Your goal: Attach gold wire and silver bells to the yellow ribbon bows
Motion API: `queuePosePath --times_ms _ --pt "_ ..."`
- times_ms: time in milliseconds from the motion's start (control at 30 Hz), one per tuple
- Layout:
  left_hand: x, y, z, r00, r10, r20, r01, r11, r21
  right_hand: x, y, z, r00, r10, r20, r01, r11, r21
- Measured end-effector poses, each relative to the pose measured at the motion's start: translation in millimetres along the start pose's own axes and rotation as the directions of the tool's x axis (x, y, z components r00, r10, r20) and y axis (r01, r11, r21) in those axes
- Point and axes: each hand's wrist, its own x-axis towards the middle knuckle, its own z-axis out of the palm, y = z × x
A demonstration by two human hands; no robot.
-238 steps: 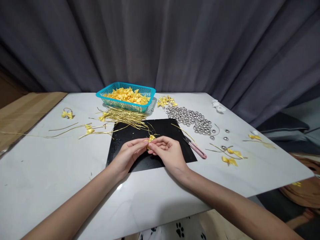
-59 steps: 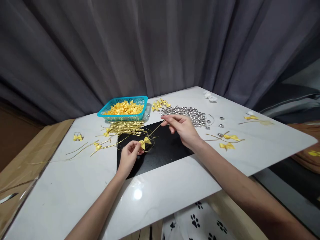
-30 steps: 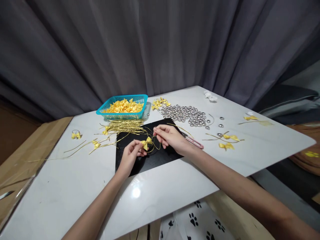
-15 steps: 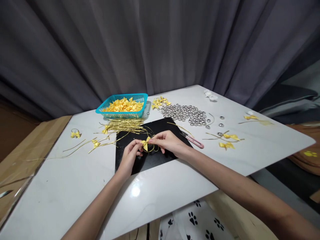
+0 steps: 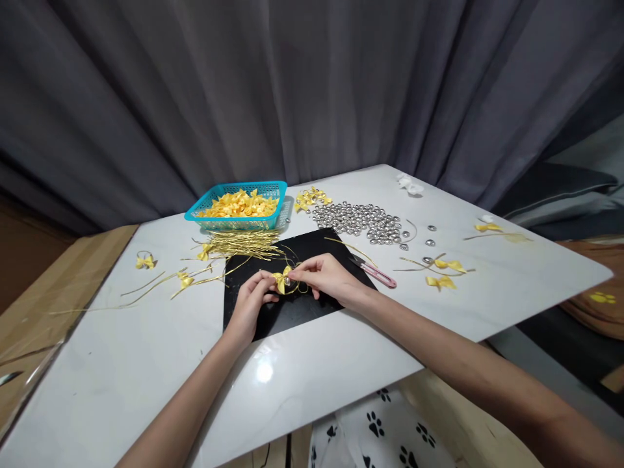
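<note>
Dark grey curtain [image 5: 312, 84] backs a white table [image 5: 136, 364], with a yellow bow [image 5: 281, 281] held over a black mat [image 5: 297, 317]. Left hand [image 5: 254, 292]: fingertips clamped on the bow's left wing. Right hand [image 5: 324, 276]: thumb and finger pinched on its right wing; whether they also take in cord cannot be made out.

Change noted: a silver bead [image 5: 287, 281] now shows at the bow's middle, not visible half a second ago; the right hand, two seconds ago drawing cord well clear, is back at the bow. In my judgement, work has passed from pulling cord to setting bow and bead by fingertip.

Just outward: pink-handled tool [image 5: 385, 278] across the mat's right edge. Beyond: gold cord bundle [image 5: 244, 243], blue basket [image 5: 234, 225] of bows, silver bead pile [image 5: 361, 220].
</note>
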Motion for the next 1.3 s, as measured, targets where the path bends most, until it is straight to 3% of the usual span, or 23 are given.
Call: queuePosePath --times_ms 433,800,1033,1300 --pt "-2 4 1.6 0.999 -0.035 0.008 0.035 0.999 -0.035 -1 0 0 0.999 -0.044 0.004 0.044 0.999 -0.031" --pt "-4 6 2.0 0.990 -0.061 0.130 0.069 0.996 -0.055 -2 -2 3 0.999 -0.014 0.033 0.012 0.999 0.052" --pt "-4 4 4.7 0.996 -0.046 0.072 0.044 0.998 0.035 0 2 2 0.999 0.009 0.049 -0.009 1.000 0.006" --pt "-5 5 5.9 0.996 -0.033 0.085 0.026 0.996 0.081 8 13 -1 0.999 0.025 0.042 -0.025 1.000 -0.013"
